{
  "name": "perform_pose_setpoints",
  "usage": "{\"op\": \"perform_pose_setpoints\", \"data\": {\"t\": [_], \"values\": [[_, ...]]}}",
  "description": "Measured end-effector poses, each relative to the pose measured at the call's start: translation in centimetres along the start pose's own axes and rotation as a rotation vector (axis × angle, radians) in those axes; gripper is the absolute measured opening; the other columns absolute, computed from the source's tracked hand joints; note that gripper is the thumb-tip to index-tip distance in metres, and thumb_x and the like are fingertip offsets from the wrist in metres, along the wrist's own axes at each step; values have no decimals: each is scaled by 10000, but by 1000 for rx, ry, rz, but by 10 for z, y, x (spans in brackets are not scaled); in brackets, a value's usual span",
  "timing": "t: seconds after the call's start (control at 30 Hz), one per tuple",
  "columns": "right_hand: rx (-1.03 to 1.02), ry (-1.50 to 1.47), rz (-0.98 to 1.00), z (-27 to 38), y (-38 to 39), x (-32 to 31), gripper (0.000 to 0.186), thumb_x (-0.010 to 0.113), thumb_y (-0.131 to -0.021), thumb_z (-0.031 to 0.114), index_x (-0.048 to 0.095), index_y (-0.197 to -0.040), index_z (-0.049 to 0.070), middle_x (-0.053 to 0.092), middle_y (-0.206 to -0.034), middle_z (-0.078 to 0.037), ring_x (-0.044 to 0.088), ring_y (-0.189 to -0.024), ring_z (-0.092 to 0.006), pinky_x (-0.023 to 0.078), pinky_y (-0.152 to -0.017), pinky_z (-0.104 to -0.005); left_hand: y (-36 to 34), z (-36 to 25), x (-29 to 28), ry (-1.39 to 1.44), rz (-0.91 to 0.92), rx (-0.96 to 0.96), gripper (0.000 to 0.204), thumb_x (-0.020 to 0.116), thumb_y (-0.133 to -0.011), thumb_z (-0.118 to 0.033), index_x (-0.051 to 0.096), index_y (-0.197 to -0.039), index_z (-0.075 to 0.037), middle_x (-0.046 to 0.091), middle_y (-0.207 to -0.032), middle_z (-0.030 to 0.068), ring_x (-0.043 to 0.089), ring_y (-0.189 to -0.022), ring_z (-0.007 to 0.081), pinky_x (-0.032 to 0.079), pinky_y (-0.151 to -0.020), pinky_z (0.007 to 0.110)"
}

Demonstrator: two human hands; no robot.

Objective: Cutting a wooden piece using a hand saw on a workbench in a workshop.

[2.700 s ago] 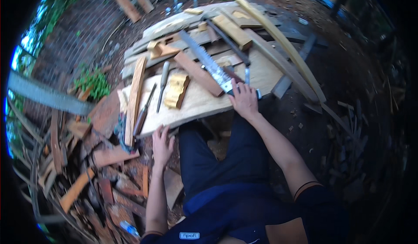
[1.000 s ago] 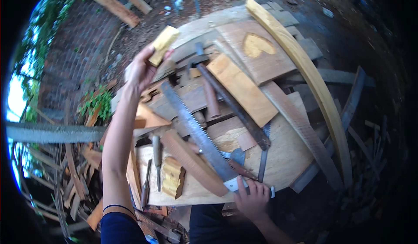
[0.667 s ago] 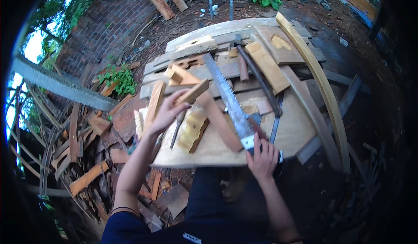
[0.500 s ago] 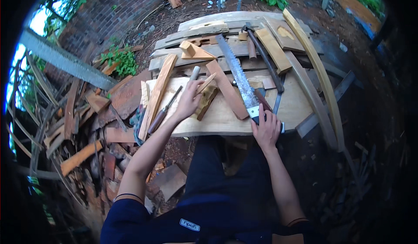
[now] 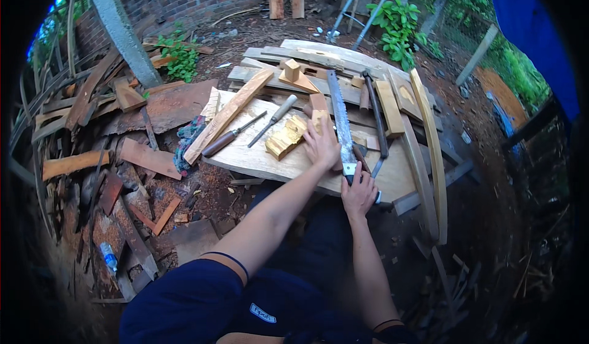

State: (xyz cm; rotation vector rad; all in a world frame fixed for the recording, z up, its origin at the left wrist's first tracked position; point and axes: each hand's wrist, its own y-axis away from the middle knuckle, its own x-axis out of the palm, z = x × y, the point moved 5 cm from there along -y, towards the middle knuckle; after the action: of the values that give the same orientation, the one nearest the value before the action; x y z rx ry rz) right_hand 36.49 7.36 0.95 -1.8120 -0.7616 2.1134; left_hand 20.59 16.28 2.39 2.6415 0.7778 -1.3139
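Note:
My left hand [image 5: 323, 146] lies over a reddish wooden strip [image 5: 318, 103], fingers and thumb around its sides, and hides most of it. My right hand [image 5: 360, 195] is closed round the dark handle of a handsaw [image 5: 339, 108], whose blade points away from me across the bench. Just left of my left hand sits a notched yellowish wood block [image 5: 284, 140]. A chisel [image 5: 272, 122] with a grey handle and another chisel [image 5: 232, 135] with a brown handle lie farther left.
A long wooden bar [image 5: 236, 109] lies on the plank bench [image 5: 257, 165]. A triangular wood piece [image 5: 300, 83] is at the back. A hammer-like tool [image 5: 375, 117] and long curved boards [image 5: 432, 154] occupy the right. Scrap wood [image 5: 150, 157] covers the ground at left; a ladder [image 5: 362, 9] stands behind.
My left hand has left the grey-handled chisel, now lying on the bench, and moved right onto the reddish strip. My right hand stays on the saw handle. The view has shifted.

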Motion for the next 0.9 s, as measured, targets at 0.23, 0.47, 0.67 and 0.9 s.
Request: {"op": "perform_pose_setpoints", "data": {"t": [0.23,0.47,0.67,0.9], "values": [[31,11,21,-11,0,0,698,689,-845,414,484,-1438,109,557,-1089,-86,557,-997,-266,445,-816,-422,21,-25,-10,162,78,-258,1093,754,-708,-151,121,-1574,-359,173,-1579,175,446,-1277,456,437,-989,521],[16,-14,-15,-10,-1,3,686,683,-850,430,490,-1430,119,559,-1115,-80,556,-1011,-262,447,-819,-413,15,11,-35,48,103,47,1087,785,-689,-200,162,-1562,-372,263,-1519,168,539,-1150,453,510,-922,519],[22,-22,-6,-9,-1,-1,660,680,-861,417,501,-1423,121,564,-1111,-82,557,-1009,-264,443,-822,-413,3,71,-94,-223,253,234,978,726,-682,-93,317,-1524,-376,429,-1421,178,590,-1078,380,532,-888,466],[9,-11,-11,-10,1,-2,668,680,-865,398,485,-1437,116,567,-1110,-93,561,-1015,-274,447,-829,-426,-9,133,-154,-304,285,726,847,658,-727,-72,408,-1497,-321,526,-1230,162,561,-985,349,455,-836,446]]}}
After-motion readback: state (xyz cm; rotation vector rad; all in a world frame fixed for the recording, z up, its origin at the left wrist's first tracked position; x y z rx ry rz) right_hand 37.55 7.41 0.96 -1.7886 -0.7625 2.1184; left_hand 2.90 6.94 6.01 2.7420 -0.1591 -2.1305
